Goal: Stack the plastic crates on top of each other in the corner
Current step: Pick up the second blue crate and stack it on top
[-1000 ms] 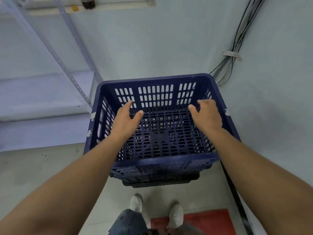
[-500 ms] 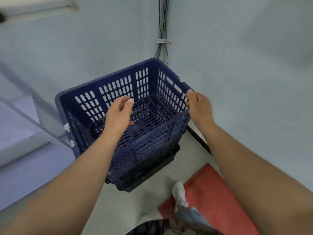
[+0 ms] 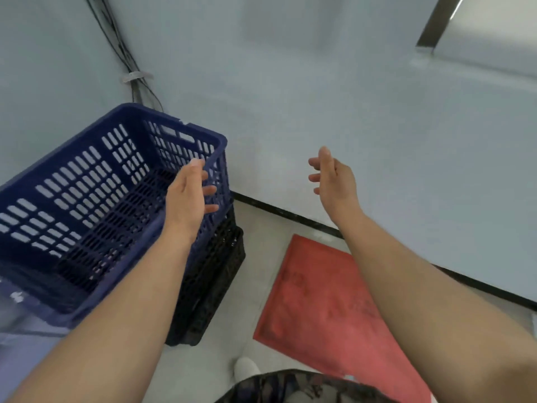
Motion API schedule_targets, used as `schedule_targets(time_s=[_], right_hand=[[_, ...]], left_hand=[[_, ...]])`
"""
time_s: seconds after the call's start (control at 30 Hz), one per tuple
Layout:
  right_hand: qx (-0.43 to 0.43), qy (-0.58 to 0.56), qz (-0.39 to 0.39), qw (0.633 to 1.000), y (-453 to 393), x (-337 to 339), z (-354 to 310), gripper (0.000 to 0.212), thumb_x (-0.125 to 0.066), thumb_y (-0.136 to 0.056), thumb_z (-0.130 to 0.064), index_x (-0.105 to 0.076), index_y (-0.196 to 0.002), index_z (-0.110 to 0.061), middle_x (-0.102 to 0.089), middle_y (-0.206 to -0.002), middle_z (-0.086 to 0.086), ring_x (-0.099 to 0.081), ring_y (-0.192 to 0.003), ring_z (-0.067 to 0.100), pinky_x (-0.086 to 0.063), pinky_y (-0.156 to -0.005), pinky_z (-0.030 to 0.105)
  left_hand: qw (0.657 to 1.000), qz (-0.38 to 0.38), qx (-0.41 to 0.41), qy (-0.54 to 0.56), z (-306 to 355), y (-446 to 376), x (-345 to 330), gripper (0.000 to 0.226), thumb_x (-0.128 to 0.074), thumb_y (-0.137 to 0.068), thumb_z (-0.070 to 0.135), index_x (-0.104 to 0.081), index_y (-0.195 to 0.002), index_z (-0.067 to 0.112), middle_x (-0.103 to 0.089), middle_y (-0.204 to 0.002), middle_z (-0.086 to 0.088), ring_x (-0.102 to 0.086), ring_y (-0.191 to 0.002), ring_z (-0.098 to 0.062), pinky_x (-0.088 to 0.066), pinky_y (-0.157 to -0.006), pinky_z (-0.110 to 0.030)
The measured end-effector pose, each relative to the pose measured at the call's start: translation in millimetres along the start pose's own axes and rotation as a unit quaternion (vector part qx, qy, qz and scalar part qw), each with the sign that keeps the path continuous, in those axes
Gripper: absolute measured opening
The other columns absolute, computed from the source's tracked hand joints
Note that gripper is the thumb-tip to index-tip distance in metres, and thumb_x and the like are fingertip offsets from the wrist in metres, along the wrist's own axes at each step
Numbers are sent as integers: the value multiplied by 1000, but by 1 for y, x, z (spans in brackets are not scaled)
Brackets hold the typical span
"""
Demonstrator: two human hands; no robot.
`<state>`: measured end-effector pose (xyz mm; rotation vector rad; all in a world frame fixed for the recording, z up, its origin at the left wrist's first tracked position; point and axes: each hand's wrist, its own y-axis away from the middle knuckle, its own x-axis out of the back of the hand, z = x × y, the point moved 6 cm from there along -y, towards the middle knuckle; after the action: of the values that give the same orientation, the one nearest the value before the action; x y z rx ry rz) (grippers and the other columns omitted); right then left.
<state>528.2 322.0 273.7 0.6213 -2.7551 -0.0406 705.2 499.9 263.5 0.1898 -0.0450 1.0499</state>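
Note:
A blue slatted plastic crate [image 3: 87,181] sits on top of a black crate [image 3: 216,274] in the corner where two pale walls meet. My left hand [image 3: 187,196] hovers over the blue crate's right end, fingers relaxed and holding nothing. My right hand [image 3: 332,177] is raised in the air to the right of the stack, away from the crate, fingers loose and empty. Most of the black crate is hidden under the blue one.
A red mat [image 3: 334,309] lies on the grey floor to the right of the stack. Black cables [image 3: 128,59] run down the corner behind the crates. A dark skirting strip [image 3: 290,215] lines the right wall. My white shoe [image 3: 245,367] is near the bottom.
Both hands have come off the blue crate; the right hand moved off to the right. The view has swung right, so the stack now sits at the left.

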Motion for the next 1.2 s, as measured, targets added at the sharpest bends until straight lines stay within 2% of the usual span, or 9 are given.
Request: schedule_targets(time_s=[0.13,0.3,0.37,0.53,0.67,0.77,0.9,1.03,1.2], right_hand=[[-17,-31,70,997,18,74,25,48,-32,-101,-43,-62,-117,-9,-61,-114,-6,-60,-82,4,-49,-95,42],[-42,-12,154,987,63,189,70,45,-46,-95,-39,-62,-109,1,-64,-111,16,-62,-101,25,-48,-94,49],[-48,-1,168,985,87,237,91,32,-53,-93,-28,-63,-118,-11,-62,-119,5,-59,-107,18,-47,-98,46],[-66,-22,235,970,154,362,139,36,-60,-88,-23,-61,-124,-18,-58,-126,-4,-57,-108,12,-48,-98,44],[-73,-47,297,951,205,446,168,21,-55,-92,-34,-65,-102,-19,-64,-108,0,-60,-108,21,-48,-94,39],[-94,-73,343,932,242,500,194,52,-43,-92,-48,-64,-105,-2,-65,-110,16,-62,-100,24,-45,-85,34],[-111,-81,398,907,293,565,229,44,-32,-100,-43,-61,-121,-17,-61,-110,-6,-59,-93,1,-45,-91,29],[-135,-75,455,877,339,619,260,28,-36,-99,-44,-57,-105,-26,-58,-93,-14,-58,-97,8,-47,-93,33],[-158,-84,505,845,366,669,295,18,-38,-99,-43,-52,-89,-36,-57,-93,-13,-58,-101,11,-47,-96,38]], left_hand=[[998,-60,-7,3,1,29,-58,28,-35,-99,42,-53,-112,27,-57,-115,-2,-59,-95,-14,-51,-71,-30],[987,-161,-13,-26,-6,95,-154,21,-43,-97,40,-53,-114,34,-59,-115,5,-59,-106,-11,-52,-74,-29],[977,-210,-15,-29,-7,131,-199,21,-47,-96,34,-53,-116,33,-57,-119,4,-57,-108,-12,-54,-71,-31],[949,-313,-14,-38,-5,237,-304,27,-47,-96,29,-53,-123,28,-54,-108,13,-58,-107,-16,-58,-63,-31],[925,-376,-25,-53,-4,312,-372,32,-45,-97,35,-51,-127,29,-54,-124,3,-62,-105,-17,-59,-65,-35],[906,-416,-42,-67,-7,366,-419,38,-42,-97,38,-48,-133,27,-54,-130,-1,-63,-103,-16,-59,-72,-39],[875,-475,-39,-83,-20,437,-477,42,-41,-97,40,-45,-137,26,-55,-129,-3,-63,-104,-16,-59,-71,-39],[843,-528,-29,-96,-33,496,-527,42,-43,-97,40,-45,-136,27,-52,-133,-4,-63,-102,-15,-60,-70,-42],[808,-576,-37,-117,-42,543,-588,43,-44,-96,40,-43,-138,28,-51,-135,-3,-63,-101,-14,-60,-64,-38]])
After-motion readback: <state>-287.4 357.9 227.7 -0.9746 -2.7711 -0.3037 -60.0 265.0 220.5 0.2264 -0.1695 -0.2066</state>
